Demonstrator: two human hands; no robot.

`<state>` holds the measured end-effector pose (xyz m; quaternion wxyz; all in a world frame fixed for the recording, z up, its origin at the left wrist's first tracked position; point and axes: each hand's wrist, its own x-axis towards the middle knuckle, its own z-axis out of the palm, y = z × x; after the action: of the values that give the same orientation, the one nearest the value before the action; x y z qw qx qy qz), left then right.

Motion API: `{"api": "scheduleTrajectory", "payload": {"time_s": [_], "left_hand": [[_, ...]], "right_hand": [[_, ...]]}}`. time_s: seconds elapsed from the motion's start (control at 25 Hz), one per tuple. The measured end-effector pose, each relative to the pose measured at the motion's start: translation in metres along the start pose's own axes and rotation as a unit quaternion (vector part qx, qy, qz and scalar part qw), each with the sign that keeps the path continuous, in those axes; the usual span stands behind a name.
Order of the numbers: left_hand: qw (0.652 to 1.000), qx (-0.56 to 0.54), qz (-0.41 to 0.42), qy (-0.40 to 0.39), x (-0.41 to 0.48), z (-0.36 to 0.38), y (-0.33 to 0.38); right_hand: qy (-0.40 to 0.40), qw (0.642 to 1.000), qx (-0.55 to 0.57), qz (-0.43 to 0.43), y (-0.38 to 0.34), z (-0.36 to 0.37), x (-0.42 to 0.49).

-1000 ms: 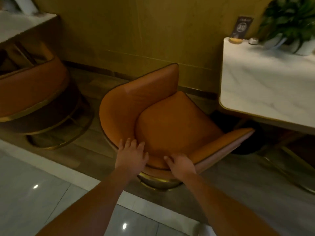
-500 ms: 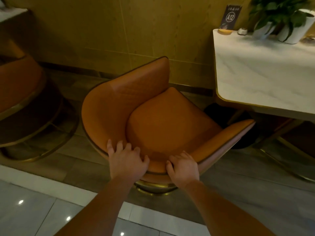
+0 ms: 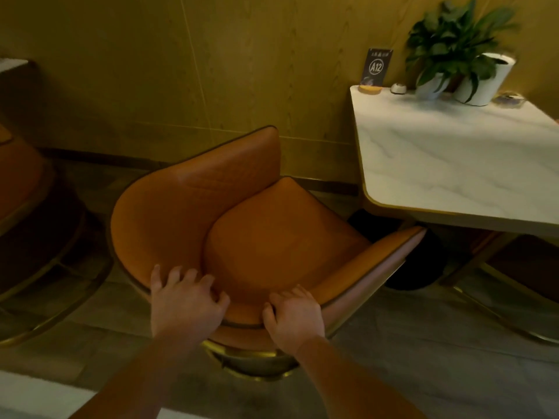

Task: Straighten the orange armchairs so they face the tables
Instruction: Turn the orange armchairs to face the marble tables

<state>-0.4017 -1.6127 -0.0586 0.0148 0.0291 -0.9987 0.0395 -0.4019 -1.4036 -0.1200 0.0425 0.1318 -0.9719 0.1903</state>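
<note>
Both hands sit lower on the orange armchair [image 3: 266, 237] backrest than before; left hand [image 3: 186, 303] and right hand [image 3: 295, 317] fingers grasp its rim, seat angled toward marble worktop [image 3: 453, 164].

Dim, yellow-ish light; brightest on the white table top [image 3: 453, 158]. Dark shadow under it & at left. Pic a bit soft, edges bend w/ wide lens.

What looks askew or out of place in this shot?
The orange armchair sits turned at an angle to the marble table, its open front pointing at the table's near corner rather than square to the edge. Both hands, left hand and right hand, grip its near rim. Nothing looks spilled or damaged.
</note>
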Motion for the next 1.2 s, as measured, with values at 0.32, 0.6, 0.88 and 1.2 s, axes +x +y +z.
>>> {"api": "scheduleTrajectory", "payload": {"time_s": [0.32,0.6,0.88,1.2], "left_hand": [[0.999,0.001,0.044,0.006,0.096,0.005,-0.038],[0.995,0.004,0.094,0.017,0.182,0.01,-0.062],[0.991,0.008,0.134,0.016,0.237,0.007,-0.077],[0.987,0.024,0.159,0.033,0.309,0.014,-0.092]], "right_hand": [[0.019,0.999,0.009,0.027,-0.013,0.018,0.086],[0.018,0.997,0.009,0.079,-0.025,0.032,0.16],[0.041,0.992,-0.028,0.119,-0.035,0.039,0.208],[0.047,0.989,-0.017,0.137,-0.035,0.054,0.269]]}}
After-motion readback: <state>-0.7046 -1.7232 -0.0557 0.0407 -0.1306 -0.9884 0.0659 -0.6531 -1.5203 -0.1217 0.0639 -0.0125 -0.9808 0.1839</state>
